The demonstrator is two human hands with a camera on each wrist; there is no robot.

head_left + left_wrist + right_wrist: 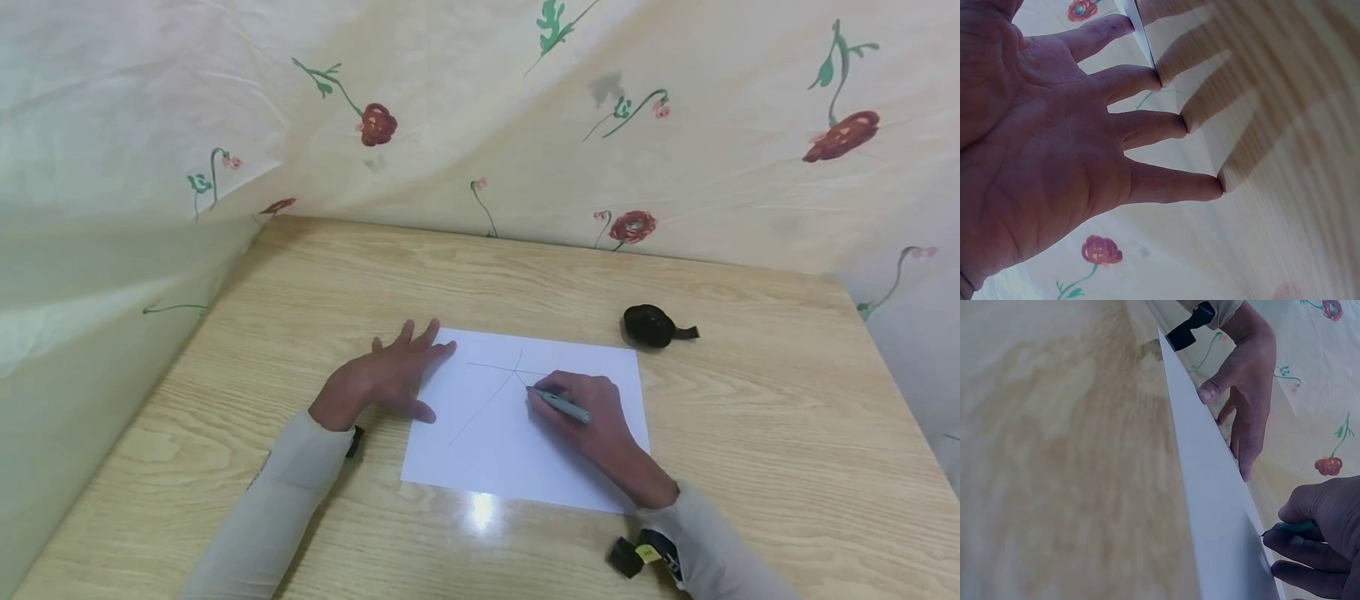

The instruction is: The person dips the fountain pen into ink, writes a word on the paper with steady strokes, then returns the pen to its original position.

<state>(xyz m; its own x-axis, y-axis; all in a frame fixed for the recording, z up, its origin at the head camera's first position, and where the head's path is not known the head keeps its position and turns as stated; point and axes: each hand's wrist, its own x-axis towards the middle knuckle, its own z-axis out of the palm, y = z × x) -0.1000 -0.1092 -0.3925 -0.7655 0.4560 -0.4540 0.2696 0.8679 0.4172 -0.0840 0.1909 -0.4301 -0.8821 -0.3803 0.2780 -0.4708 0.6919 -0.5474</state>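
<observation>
Paper [487, 458] flat on table [450, 279], left hand [390, 372] spread wide over its left edge, likely to steady it; right hand [592, 408] pinches pen [564, 406], tip just near-right of the crossing of drawn lines [482, 407].

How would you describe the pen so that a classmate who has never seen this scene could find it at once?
On the wooden table lies a white sheet of paper. Over its right side is the right hand, pinching the pen near the drawn lines. It is slim and grey-green, unlike the rounded black object by the paper's far right corner.
</observation>
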